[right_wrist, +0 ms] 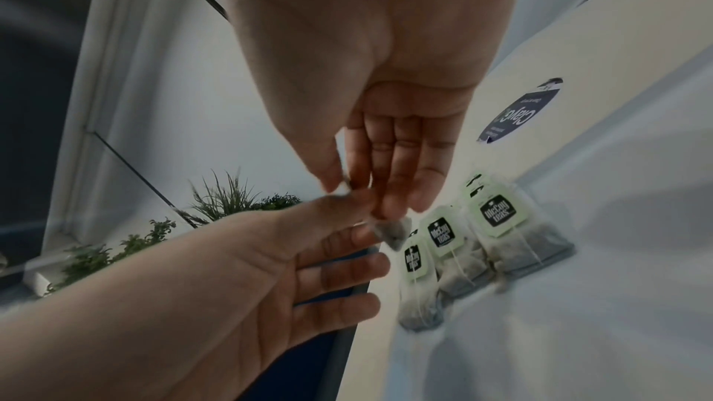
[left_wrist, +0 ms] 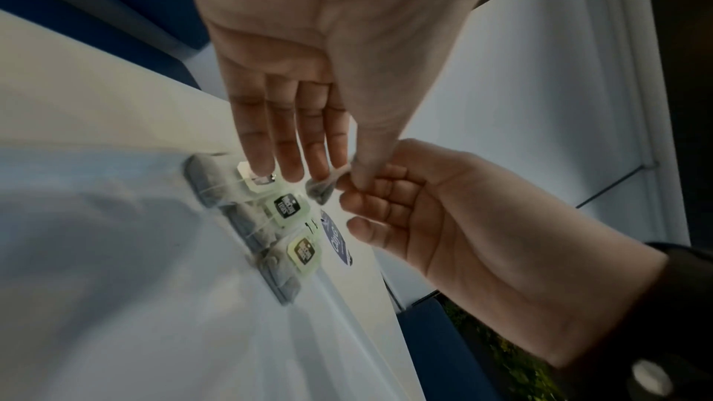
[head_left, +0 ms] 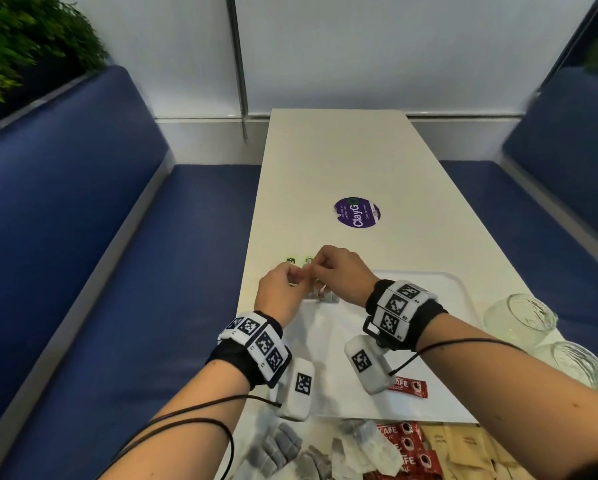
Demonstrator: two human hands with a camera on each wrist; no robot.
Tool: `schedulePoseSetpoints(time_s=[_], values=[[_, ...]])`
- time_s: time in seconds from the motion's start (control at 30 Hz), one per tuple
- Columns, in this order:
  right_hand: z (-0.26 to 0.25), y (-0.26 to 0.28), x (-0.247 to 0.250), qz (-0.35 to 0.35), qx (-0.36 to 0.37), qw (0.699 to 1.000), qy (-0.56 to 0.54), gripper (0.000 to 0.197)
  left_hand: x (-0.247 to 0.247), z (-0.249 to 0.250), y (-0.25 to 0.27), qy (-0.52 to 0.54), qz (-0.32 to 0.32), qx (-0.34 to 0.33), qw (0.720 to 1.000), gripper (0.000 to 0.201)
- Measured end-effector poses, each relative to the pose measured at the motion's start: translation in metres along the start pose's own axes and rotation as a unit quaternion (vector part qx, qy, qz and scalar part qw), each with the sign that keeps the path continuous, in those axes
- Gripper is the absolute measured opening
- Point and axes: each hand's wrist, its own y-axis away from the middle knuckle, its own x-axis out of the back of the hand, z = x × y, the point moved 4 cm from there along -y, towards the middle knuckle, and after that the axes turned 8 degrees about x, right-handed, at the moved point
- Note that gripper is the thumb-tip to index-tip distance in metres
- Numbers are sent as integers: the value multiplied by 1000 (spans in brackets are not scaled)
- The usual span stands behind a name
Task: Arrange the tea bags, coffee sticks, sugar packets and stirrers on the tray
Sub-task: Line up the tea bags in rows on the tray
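Both hands meet above the far left corner of the white tray (head_left: 439, 282). The left hand (head_left: 283, 292) and the right hand (head_left: 339, 271) pinch one small tea bag (right_wrist: 393, 232) between thumb and fingertips, and they hold it in the air just over the tray corner. The other fingers of both hands are loosely stretched.

Under the hands, three tea bags (right_wrist: 478, 258) lie in a row side by side at the far left corner of the tray. Their pale green tags (right_wrist: 497, 215) with black labels point away from the tray, over its edge to the table (head_left: 325, 168).

On the tray, near its front edge, lies one red coffee stick (head_left: 411, 389). In front of the tray, at the near table edge, there is a heap of more tea bags (head_left: 363, 445), then red coffee sticks (head_left: 408, 445), then beige sugar packets (head_left: 463, 448) more to the right. Right of the tray stand two glass jars (head_left: 522, 317).

Beyond the tray, in the middle of the table, a round purple sticker (head_left: 357, 213) is stuck on the surface. Blue benches (head_left: 152, 254) are on both sides of the table.
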Motion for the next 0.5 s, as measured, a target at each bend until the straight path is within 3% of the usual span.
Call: schedulePoseSetpoints(time_s=[0.07,0.17,0.33,0.5], values=[[2,2,2,-11,-4,999,-33,18,3,-4,-5,-21,5,1,1000,9],[11,2,9,-1,4,1000,11,19,5,-12,-10,-48,-28,4,998,15],[33,1,-3,-84,-25,995,53,10,-1,-20,-9,-65,-105,13,992,13],[51,-4,-8,-56,-68,990,107,12,8,-22,-20,-178,-48,5,983,17]])
